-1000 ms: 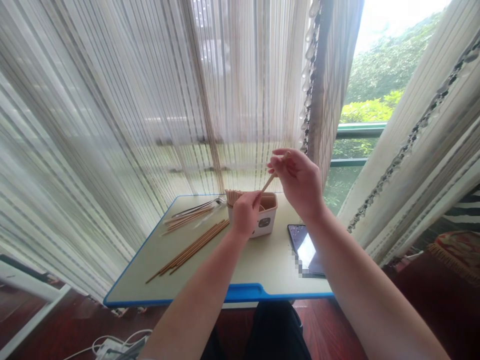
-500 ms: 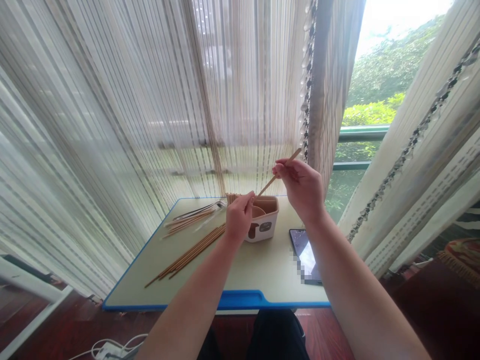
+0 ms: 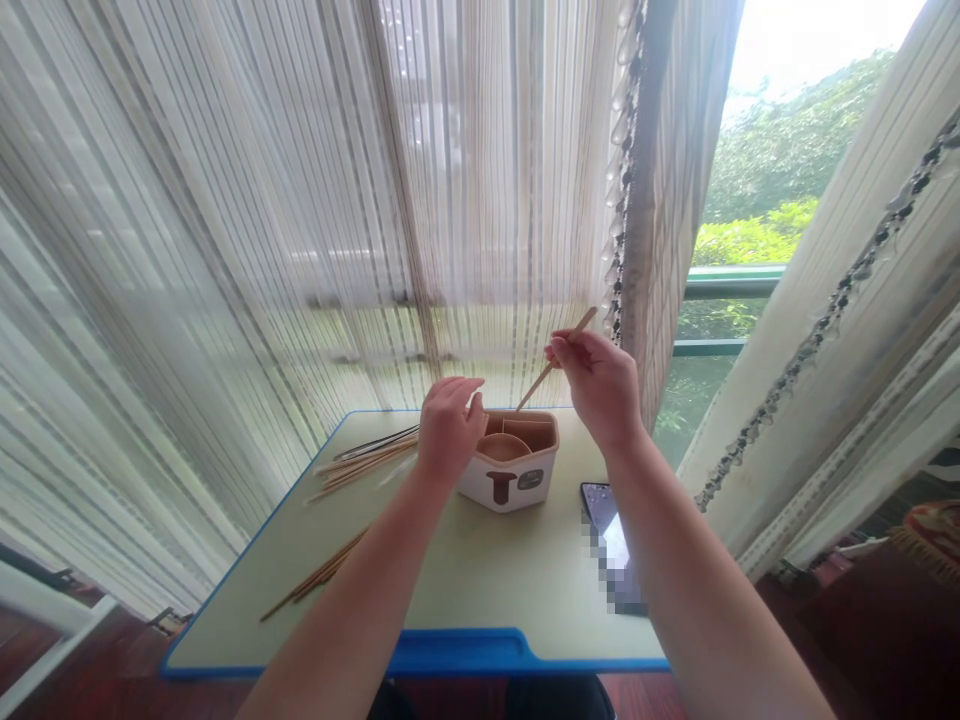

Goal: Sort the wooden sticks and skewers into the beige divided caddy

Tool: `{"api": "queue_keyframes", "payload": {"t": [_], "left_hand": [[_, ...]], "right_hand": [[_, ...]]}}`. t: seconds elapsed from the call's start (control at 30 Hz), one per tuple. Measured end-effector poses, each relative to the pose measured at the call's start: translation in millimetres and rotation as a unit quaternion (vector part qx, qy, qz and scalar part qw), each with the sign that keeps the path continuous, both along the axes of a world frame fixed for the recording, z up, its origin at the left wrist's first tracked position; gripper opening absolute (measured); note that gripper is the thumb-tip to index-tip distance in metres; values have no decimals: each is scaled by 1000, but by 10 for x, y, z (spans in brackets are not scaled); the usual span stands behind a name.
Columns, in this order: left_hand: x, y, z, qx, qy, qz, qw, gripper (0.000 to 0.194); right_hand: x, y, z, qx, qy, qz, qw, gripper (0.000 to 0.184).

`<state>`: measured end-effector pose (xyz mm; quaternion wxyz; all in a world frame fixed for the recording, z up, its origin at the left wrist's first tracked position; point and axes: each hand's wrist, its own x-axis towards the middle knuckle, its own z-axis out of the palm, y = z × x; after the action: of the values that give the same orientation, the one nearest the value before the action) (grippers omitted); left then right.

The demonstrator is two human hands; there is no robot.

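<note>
Now your right hand's fingers (image 3: pixel 559 350) pinch the wooden stick (image 3: pixel 537 385) near its middle, maybe so you can steer its low end. That end points down at the back rim of the box (image 3: pixel 521 494); I can't tell if they touch. Your left hand (image 3: pixel 448 425), by the box's left side, has its fingers apart with nothing seen between them, perhaps giving the stick room. Brown sticks (image 3: pixel 319 575) lie left of the box, probably to keep them near.

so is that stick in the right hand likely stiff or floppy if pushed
The stick is probably stiff, poking out straight from the right hand. Being so slender, it is likely light and might snap if bent hard.
</note>
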<state>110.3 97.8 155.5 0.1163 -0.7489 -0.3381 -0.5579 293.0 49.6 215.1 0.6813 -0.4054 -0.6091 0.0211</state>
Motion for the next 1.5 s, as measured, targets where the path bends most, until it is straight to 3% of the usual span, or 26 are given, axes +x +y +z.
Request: {"api": "queue_keyframes", "payload": {"t": [0.23, 0.4, 0.53, 0.7, 1.0, 1.1, 1.33, 1.5], "left_hand": [[54, 52, -202, -32, -82, 52, 995, 28], [62, 65, -358, -102, -100, 14, 990, 28], [88, 36, -417, -166, -154, -22, 974, 42], [126, -17, -514, -143, -202, -9, 969, 56], [136, -62, -663, -145, -206, -18, 968, 64], [135, -75, -679, -140, -204, -16, 969, 64], [88, -68, -692, -138, -218, -39, 965, 68], [-59, -202, -739, -126, -218, -18, 968, 69]], "right_hand": [[-106, 314, -95, -54, -2, 11, 998, 28], [-172, 562, -222, -96, -33, 2, 995, 28], [-233, 727, -429, -179, -102, 23, 978, 24], [-274, 769, -701, -262, -182, -11, 948, 22], [-277, 654, -783, -238, -195, -95, 947, 27], [-308, 661, -806, -222, -162, -97, 957, 29], [-334, 678, -866, -261, -149, -87, 950, 22], [-326, 654, -831, -259, -160, -87, 948, 21]]}}
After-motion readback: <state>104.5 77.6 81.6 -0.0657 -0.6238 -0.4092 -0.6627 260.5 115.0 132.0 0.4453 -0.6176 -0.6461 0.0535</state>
